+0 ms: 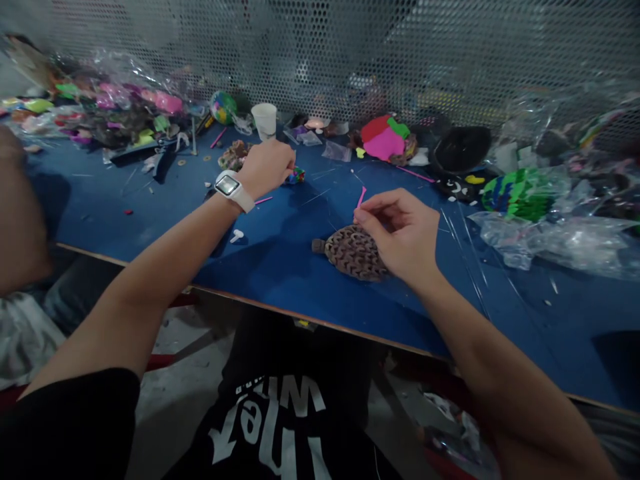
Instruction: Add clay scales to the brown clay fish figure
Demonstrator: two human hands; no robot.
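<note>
In the head view, my right hand [403, 230] pinches a thin pink stick [361, 197] between thumb and fingertips. Below and to the left of that hand lies a brown, scaly oval piece [353, 253] with a small stub at its left end; the hand overlaps its right end. Farther back, my left hand [267, 165], with a white watch on the wrist, reaches to a small multicoloured item [297, 175]. Its fingers are bent down and their tips are largely hidden, so whether they touch that item is unclear.
A white cup [265, 121] stands behind my left hand. Pliers [161, 159], a small white piece [237, 235], a black bowl [463, 150] and plastic bags [575, 243] lie on the blue table [260, 267]. Another person's arm [20, 213] is at the left; a perforated metal screen [350, 53] stands behind.
</note>
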